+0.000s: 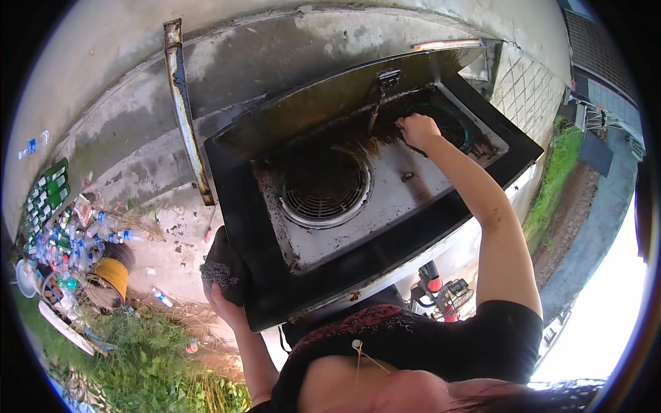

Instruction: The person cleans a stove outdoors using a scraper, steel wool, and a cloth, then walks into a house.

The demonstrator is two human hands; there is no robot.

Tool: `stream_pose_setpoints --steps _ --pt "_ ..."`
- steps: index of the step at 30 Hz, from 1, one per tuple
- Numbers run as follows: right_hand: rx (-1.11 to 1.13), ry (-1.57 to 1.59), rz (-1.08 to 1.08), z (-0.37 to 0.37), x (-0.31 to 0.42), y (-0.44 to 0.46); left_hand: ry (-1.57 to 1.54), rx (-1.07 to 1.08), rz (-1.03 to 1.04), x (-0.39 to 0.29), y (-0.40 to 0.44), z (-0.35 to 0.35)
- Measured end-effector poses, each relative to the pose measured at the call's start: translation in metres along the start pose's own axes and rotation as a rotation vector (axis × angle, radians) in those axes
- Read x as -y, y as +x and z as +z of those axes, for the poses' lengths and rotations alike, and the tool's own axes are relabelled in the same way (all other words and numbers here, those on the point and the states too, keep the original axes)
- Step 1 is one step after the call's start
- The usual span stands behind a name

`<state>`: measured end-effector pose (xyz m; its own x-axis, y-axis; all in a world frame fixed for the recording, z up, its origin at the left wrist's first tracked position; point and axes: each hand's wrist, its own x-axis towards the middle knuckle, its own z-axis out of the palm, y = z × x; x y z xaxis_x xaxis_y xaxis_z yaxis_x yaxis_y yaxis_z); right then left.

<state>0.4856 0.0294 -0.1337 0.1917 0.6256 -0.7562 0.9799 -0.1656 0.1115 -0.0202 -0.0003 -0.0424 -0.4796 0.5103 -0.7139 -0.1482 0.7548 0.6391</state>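
Note:
A greasy range hood [385,227] lies in front of me with its black-framed underside facing up and its dark panel [310,103] tilted up at the far side. Inside are two round fan grilles, a left one [327,189] with a pale rim and a right one [454,134], both grimy. My right hand [418,131] is closed beside the right grille; what its fingers hold, if anything, is hidden. Beyond the hood's left edge, my left hand [224,303] grips a grey steel wool scrubber [220,274] against a dark, limp item [226,248].
A rusty metal strip [182,103] leans at the left. Plastic bottles [89,241], a green crate [47,196] and a yellow bucket [109,275] stand beyond it. Weeds [158,351] grow at lower left. A vehicle with red parts [444,296] is partly visible below the hood.

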Motion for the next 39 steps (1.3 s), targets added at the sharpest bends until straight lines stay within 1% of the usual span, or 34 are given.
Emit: stream_pose_setpoints --steps 1,4,7,9,11,12,14,16,18,19,22,25,28,29,31,35,37,38,39 --pt "0.011 0.021 -0.003 -0.006 0.000 0.002 0.043 -0.017 -0.009 -0.002 -0.001 0.000" --pt "0.047 0.019 -0.041 -0.015 0.008 -0.007 0.055 0.007 0.057 0.002 0.003 0.000" --pt "0.018 0.016 0.023 0.004 0.015 0.007 -0.038 -0.025 -0.011 0.002 0.000 0.003" --pt "-0.018 0.039 0.044 0.002 0.017 0.011 0.122 0.015 0.146 0.003 -0.004 0.003" --pt "0.024 0.014 -0.052 -0.003 0.010 -0.003 0.174 0.050 0.204 0.004 -0.003 -0.001" --pt "0.030 -0.010 -0.109 -0.012 0.007 0.004 0.125 0.049 0.194 0.010 0.005 -0.001" --pt "0.024 -0.010 -0.070 0.004 0.010 0.017 0.045 0.041 0.113 0.014 0.008 -0.012" --pt "0.025 -0.015 -0.025 0.015 0.013 0.023 -0.078 0.033 0.008 0.011 0.009 -0.006" --pt "0.040 -0.020 0.004 0.017 0.017 0.022 -0.147 0.029 -0.007 0.007 0.003 0.001" --pt "-0.002 0.002 -0.013 0.012 0.014 0.014 -0.180 0.036 -0.012 0.005 0.002 0.003" --pt "0.035 -0.005 -0.071 0.009 0.009 0.007 -0.224 0.131 0.000 0.007 0.005 0.002" --pt "0.018 -0.001 -0.021 0.030 0.012 0.018 -0.280 0.128 -0.031 0.011 0.007 -0.001" --pt "-0.046 -0.003 0.010 0.040 0.017 0.019 -0.196 0.067 -0.083 0.011 0.010 -0.007" --pt "-0.080 -0.011 0.029 0.038 0.018 0.017 -0.194 0.092 -0.060 0.010 0.009 -0.008" --pt "-0.070 0.001 -0.016 0.029 0.014 0.019 -0.216 0.140 0.003 0.012 0.010 -0.004" --pt "0.002 -0.023 -0.031 0.037 0.014 0.020 -0.193 0.105 -0.030 0.014 0.011 -0.009" --pt "-0.079 -0.009 0.022 0.046 0.010 0.022 -0.214 0.117 -0.031 0.016 0.015 -0.009" --pt "-0.126 -0.005 0.041 0.047 0.008 0.027 -0.190 0.085 -0.029 0.016 0.019 -0.006" --pt "-0.122 -0.012 0.003 0.042 0.004 0.024 -0.156 0.053 -0.037 0.012 0.017 -0.003"
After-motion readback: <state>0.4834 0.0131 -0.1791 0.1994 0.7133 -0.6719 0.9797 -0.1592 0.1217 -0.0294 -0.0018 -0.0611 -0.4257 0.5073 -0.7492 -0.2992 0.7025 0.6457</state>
